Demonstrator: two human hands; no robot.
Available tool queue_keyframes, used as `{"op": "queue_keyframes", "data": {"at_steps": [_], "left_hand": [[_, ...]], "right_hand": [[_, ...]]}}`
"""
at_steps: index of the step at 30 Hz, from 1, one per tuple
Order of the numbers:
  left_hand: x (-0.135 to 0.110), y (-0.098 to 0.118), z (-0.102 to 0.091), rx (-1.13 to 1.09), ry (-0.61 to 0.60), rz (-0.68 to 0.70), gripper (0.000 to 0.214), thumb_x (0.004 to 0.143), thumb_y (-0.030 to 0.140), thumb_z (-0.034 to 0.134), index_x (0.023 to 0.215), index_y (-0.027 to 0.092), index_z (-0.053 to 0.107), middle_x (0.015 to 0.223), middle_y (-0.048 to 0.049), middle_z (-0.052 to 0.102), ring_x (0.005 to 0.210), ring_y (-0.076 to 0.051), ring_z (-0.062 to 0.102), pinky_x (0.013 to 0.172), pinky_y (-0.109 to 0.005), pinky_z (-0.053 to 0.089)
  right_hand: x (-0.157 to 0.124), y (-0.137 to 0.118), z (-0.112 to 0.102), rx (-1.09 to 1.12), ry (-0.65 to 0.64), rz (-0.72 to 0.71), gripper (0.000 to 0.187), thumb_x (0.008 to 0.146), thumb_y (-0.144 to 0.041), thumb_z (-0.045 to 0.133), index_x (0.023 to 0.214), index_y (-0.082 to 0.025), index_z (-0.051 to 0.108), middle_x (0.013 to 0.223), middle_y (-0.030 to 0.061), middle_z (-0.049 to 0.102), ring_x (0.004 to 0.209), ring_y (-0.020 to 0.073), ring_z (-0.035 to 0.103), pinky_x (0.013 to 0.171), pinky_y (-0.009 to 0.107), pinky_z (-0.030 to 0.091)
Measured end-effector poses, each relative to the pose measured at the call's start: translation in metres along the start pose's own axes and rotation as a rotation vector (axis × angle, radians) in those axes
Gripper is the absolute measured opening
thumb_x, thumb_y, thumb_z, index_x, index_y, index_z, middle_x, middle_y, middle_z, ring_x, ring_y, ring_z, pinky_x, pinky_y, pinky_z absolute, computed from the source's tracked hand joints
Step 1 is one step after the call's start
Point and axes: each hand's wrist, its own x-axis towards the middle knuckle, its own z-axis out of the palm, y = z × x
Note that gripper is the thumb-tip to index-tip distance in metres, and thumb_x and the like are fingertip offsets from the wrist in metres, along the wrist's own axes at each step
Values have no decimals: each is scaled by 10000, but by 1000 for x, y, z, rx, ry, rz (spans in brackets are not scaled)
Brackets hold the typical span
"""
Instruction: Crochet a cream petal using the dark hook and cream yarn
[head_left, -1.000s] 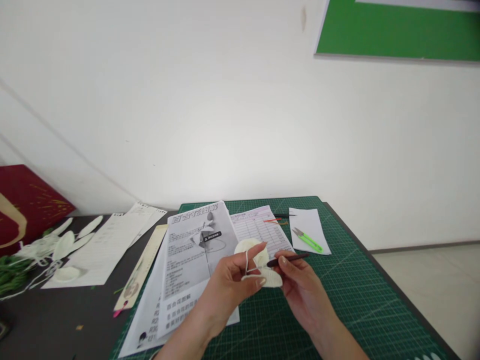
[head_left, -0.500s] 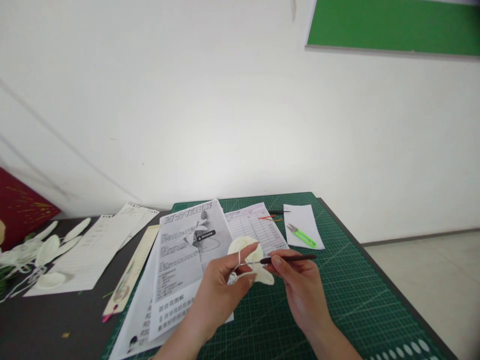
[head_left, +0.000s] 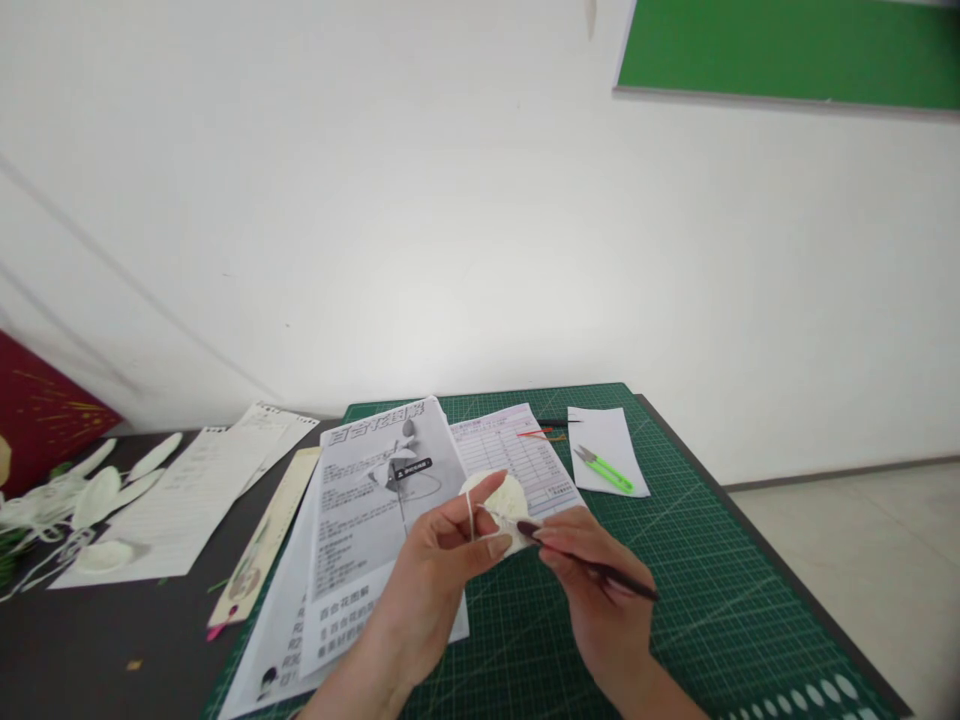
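Note:
Between thumb and fingers, my left hand [head_left: 442,560] pinches a cream crocheted piece [head_left: 507,496], with a strand of white yarn [head_left: 471,515] running over the index finger. My right hand [head_left: 604,575] grips a crochet hook [head_left: 611,573] by its dark handle. The hook's thin metal tip reaches into the edge of the crocheted piece, close to my left fingertips. Part of the piece is hidden behind both hands, which are held above the green cutting mat [head_left: 720,590].
Printed pattern sheets [head_left: 360,550] lie under and left of my hands. Green thread snips [head_left: 604,470] rest on white paper [head_left: 626,430] at the right. White crocheted petals [head_left: 97,498] and a notebook sheet [head_left: 180,500] are far left. A ruler-like cream strip [head_left: 266,540] lies beside the mat.
My right hand has turned, so the hook's handle now slants down to the right instead of lying nearly level. The crocheted piece has shifted and its lower tip is now covered by my right hand.

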Motion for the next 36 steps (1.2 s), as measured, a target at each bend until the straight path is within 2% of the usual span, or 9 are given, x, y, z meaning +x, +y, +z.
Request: {"op": "queue_keyframes", "data": {"at_steps": [3,6,8,11,17,24,30,36], "left_hand": [[0,3,-4,44,-33,-30,487,577,178,820,1056,197,736,652,19,603,686,-135,535,777,-290,384],[-3,7,-5,125,-59,-57,466,557,175,823,1016,215,752,699,18,600,692,-141,540,731,-287,387],[-6,10,-4,178,-75,-70,440,553,172,823,986,222,762,698,25,587,669,-126,522,680,-264,377],[-8,12,-4,230,-92,-72,411,579,183,812,985,229,763,662,31,569,649,-116,499,645,-244,361],[-9,13,-5,294,-150,-118,386,605,191,797,986,239,765,633,35,545,557,-86,419,535,-218,291],[-13,16,-2,311,-164,-167,412,581,183,800,989,232,764,628,33,565,518,-87,416,506,-223,266],[-16,20,4,384,-134,-169,221,594,169,771,811,205,786,572,41,563,509,-89,398,522,-220,271],[-16,20,5,387,-148,-171,338,606,143,748,931,226,776,595,43,549,516,-78,400,510,-210,264]], "right_hand": [[4,3,4,263,86,282,80,691,-224,783,765,-249,770,728,30,737,681,195,674,644,321,547],[10,3,4,430,130,509,125,645,-278,821,732,-210,761,669,18,726,593,132,648,581,231,527],[13,2,3,488,125,585,137,637,-279,828,706,-188,751,635,10,710,544,97,616,540,186,503],[17,-1,2,540,92,631,149,658,-293,815,700,-172,738,613,5,696,515,88,602,526,184,505],[21,-6,-4,525,5,601,166,718,-327,767,691,-170,720,630,5,682,540,118,633,580,240,552],[26,-12,-12,392,-59,490,155,755,-319,731,694,-177,720,635,11,657,563,126,621,529,212,478],[26,-12,-21,322,-177,356,130,814,-290,673,742,-190,712,657,5,621,602,130,585,553,234,432],[25,-13,-25,249,-231,239,117,857,-267,621,806,-203,706,670,7,610,630,147,560,585,275,413]]}}
